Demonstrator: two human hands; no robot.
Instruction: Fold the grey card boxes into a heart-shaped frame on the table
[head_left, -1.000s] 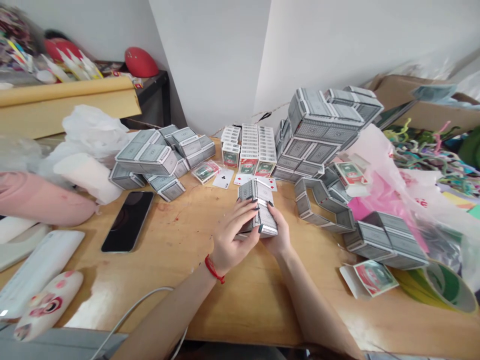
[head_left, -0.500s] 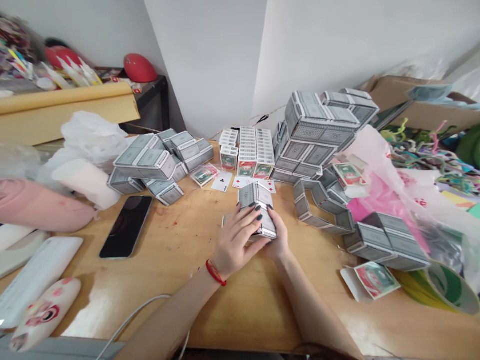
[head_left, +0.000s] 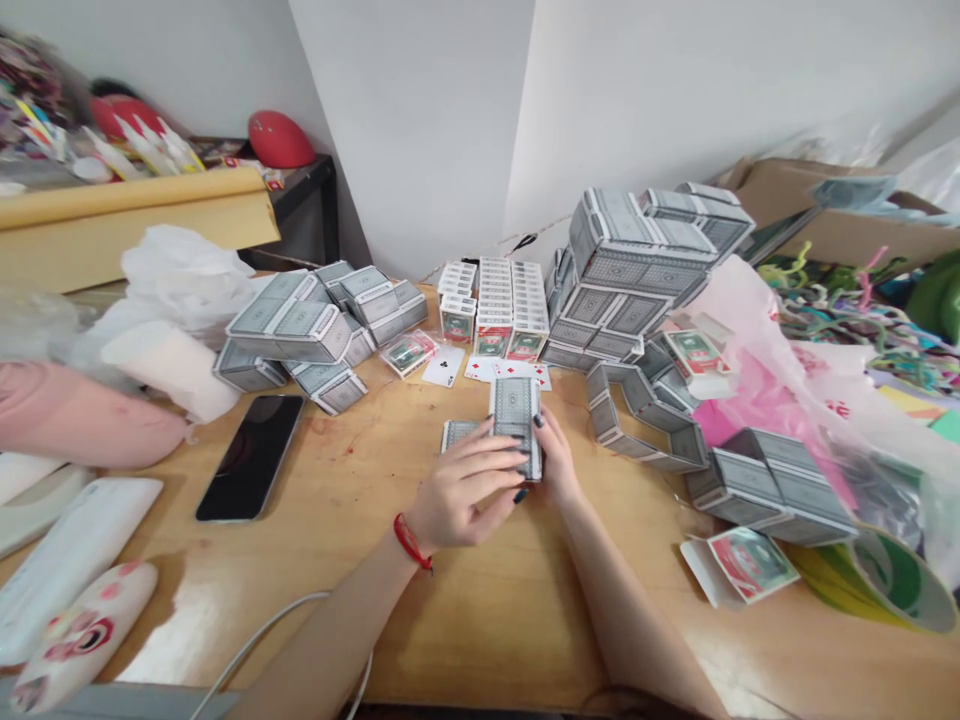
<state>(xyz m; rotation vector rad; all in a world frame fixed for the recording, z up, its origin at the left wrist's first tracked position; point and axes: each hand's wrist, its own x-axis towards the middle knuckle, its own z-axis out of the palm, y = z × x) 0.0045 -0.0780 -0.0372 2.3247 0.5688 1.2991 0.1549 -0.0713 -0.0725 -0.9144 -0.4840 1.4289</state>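
A folded block of grey-backed playing cards (head_left: 516, 430) lies on the wooden table (head_left: 360, 470) in front of me. My left hand (head_left: 457, 495) rests on its near left side with fingers curled over the cards. My right hand (head_left: 556, 462) grips the block's right edge from behind, fingers mostly hidden. A second flat grey card piece (head_left: 459, 434) pokes out to the left under my left fingers. Loose face-up cards (head_left: 510, 370) lie just beyond the block.
Piles of folded card blocks stand at back left (head_left: 300, 325) and back right (head_left: 637, 260). A chain of card blocks (head_left: 652, 415) runs right. A black phone (head_left: 250, 457) lies left. Boxed decks (head_left: 495, 300) sit by the wall; pink plastic bag (head_left: 757, 370) and tape roll (head_left: 892, 580) at right.
The card block has been lowered from a tilted, lifted hold to lie flatter on the table. My left hand slid down and toward me; a flat piece now shows at its left.
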